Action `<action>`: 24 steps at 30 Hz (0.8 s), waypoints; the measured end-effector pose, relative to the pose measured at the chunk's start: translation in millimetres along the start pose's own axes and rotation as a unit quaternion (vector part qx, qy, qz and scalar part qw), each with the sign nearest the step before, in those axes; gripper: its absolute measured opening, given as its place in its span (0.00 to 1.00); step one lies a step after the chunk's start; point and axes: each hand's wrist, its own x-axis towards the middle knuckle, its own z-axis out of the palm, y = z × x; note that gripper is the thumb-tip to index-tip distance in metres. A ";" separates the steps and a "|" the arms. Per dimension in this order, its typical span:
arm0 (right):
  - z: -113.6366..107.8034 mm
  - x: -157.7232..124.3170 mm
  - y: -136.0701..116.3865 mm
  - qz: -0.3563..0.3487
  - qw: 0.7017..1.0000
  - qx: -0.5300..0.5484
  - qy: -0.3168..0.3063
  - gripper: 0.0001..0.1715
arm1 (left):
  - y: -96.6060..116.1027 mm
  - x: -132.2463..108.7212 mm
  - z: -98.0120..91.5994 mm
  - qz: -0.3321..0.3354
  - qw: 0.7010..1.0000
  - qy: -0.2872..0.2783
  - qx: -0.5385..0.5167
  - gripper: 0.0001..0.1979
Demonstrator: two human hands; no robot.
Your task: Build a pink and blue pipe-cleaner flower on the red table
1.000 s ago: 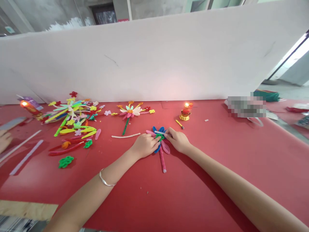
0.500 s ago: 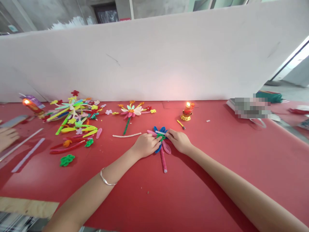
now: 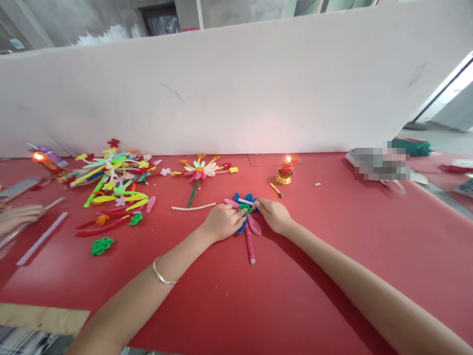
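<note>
A pipe-cleaner flower (image 3: pixel 248 217) with blue and pink petals, a green centre and a pink stem lies on the red table (image 3: pixel 318 256). My left hand (image 3: pixel 221 222) rests curled on its left side, fingertips pinching at the green centre. My right hand (image 3: pixel 272 214) is closed on its right side and pinches a short white strip (image 3: pixel 245 201) lying across the top petals. A silver bangle (image 3: pixel 161 276) sits on my left wrist.
A lit red candle (image 3: pixel 285 170) in a gold holder stands just behind the flower. A finished flower (image 3: pixel 199 172), a white pipe cleaner (image 3: pixel 192 207) and a heap of coloured pieces (image 3: pixel 111 182) lie to the left. Another person's hand (image 3: pixel 18 217) and a second candle (image 3: pixel 46 163) are at far left.
My hands stay on the flower with only slight finger shifts. The other person's hand at far left has moved further into view, to the right.
</note>
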 end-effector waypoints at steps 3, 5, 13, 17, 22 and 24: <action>0.0 -0.1 -2.2 0.006 1.000 -0.023 -0.002 0.21 | -0.2 0.1 0.5 0.001 1.000 0.002 0.002 0.16; -0.5 -0.2 -3.9 0.007 0.999 -0.032 -0.004 0.21 | -0.4 0.0 0.9 0.003 1.000 0.004 0.001 0.16; -0.7 0.2 -5.7 0.022 0.999 -0.041 -0.007 0.11 | -0.9 -0.6 1.8 0.007 1.000 0.001 0.000 0.15; 1.5 -0.3 -4.7 0.024 1.000 -0.013 0.008 0.13 | -1.0 -0.7 1.7 0.008 1.000 0.006 0.001 0.16; 4.0 -0.3 -2.7 0.027 0.999 -0.009 0.020 0.10 | -0.5 -0.7 1.4 0.002 1.000 0.012 0.003 0.16; 4.0 -0.3 -2.6 0.027 0.999 -0.005 0.020 0.10 | -0.5 -0.5 1.2 0.000 1.000 0.011 0.002 0.16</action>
